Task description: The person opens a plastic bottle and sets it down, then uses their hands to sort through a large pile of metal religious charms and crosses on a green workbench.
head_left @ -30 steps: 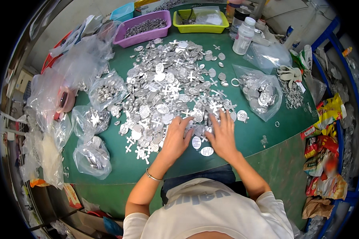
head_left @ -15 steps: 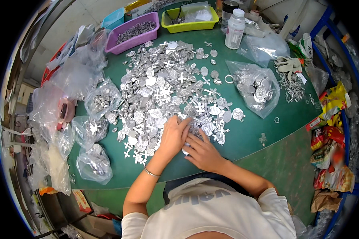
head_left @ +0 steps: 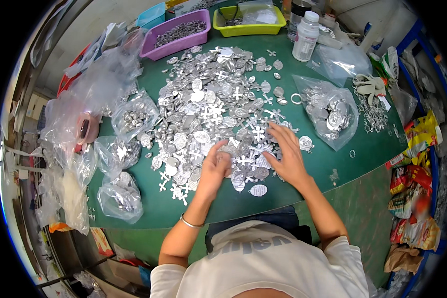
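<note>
A broad heap of silver-coloured oval medals and small crosses (head_left: pixel 198 107) covers the middle of the green table. At its near edge my left hand (head_left: pixel 214 170) stands on its side, fingers loosely bent and slightly blurred; I see nothing held in it. My right hand (head_left: pixel 288 158) lies over the right edge of the heap, fingers spread and nothing gripped. Between the hands lie several medals and crosses, including a cross (head_left: pixel 244 160). A lone oval medal (head_left: pixel 258 190) rests nearest me, flat on the green surface.
Clear bags of metal pieces stand left (head_left: pixel 120 198) and right (head_left: pixel 330 113) of the heap. Behind it are a purple basket (head_left: pixel 149 48), a yellow-green basket (head_left: pixel 248 31) and a white bottle (head_left: pixel 305 37). A glove (head_left: pixel 370 85) lies by metal rings at right.
My hands were together at the heap's near edge and are now apart, the right one moved right and away from me. Medals between them are uncovered. The view has shifted slightly.
</note>
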Tool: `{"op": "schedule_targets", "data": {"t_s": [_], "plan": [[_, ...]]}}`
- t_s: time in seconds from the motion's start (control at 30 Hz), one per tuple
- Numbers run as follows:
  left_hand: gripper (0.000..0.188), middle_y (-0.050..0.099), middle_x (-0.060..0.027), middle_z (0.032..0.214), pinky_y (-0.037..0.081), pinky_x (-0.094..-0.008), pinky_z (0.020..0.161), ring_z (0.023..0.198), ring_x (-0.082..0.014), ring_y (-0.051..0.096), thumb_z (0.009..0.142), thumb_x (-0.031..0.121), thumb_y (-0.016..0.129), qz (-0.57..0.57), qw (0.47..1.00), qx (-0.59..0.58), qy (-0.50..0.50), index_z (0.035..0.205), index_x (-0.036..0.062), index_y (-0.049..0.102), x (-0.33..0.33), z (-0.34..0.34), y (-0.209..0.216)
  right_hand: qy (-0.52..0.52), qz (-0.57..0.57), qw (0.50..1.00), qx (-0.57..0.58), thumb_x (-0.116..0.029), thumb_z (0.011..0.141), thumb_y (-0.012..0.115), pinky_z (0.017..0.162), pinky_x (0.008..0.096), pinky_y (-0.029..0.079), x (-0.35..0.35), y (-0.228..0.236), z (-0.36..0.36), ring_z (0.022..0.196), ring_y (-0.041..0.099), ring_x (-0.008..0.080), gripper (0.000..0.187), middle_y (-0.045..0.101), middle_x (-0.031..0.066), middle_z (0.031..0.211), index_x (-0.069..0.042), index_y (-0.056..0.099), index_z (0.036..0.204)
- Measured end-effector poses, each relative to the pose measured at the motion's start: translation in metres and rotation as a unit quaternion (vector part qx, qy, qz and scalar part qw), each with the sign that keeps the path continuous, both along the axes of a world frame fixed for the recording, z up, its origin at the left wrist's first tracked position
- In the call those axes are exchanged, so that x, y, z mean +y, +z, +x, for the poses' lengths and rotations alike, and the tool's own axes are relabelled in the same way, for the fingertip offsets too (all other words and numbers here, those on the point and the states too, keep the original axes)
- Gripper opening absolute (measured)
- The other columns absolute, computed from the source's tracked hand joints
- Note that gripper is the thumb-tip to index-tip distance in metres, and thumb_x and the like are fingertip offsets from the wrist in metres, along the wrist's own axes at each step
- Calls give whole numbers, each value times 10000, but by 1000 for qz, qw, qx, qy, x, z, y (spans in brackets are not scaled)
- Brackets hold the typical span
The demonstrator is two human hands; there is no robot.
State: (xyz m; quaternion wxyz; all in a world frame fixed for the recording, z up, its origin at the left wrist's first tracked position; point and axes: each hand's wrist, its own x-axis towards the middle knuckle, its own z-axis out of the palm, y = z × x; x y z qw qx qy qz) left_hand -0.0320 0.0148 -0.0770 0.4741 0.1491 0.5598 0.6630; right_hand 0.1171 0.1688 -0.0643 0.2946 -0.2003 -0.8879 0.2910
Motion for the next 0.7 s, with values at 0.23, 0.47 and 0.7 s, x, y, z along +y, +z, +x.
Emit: {"op": "schedule_targets", "data": {"t_s": [0.23,0.47,0.7], "plan": [[488,457,-233,1193,449,-342,883,1014,-285,515,810,-51,418,139,938,-318,13,1278,-109,293,-16,-14,13,42,63,993,-90,-162,690,705,906,427,320,-7,-26,-9,1063,432,332,510,446,169,1186,-36,517,1148],[463,388,-280,1261,411,-358,997,1142,-313,471,819,-114,433,129,949,-215,192,1260,-138,293,-50,-66,22,15,82,992,-90,-95,686,693,835,413,353,-19,-26,-5,974,456,347,369,467,162,1100,-46,566,1029],[481,380,-249,1268,400,-396,989,1175,-305,418,823,-72,446,153,887,-22,434,1265,-156,275,-52,-206,41,29,110,991,-66,-27,713,653,793,401,387,-19,-25,-7,926,478,330,250,491,156,1030,-27,591,955]]}}
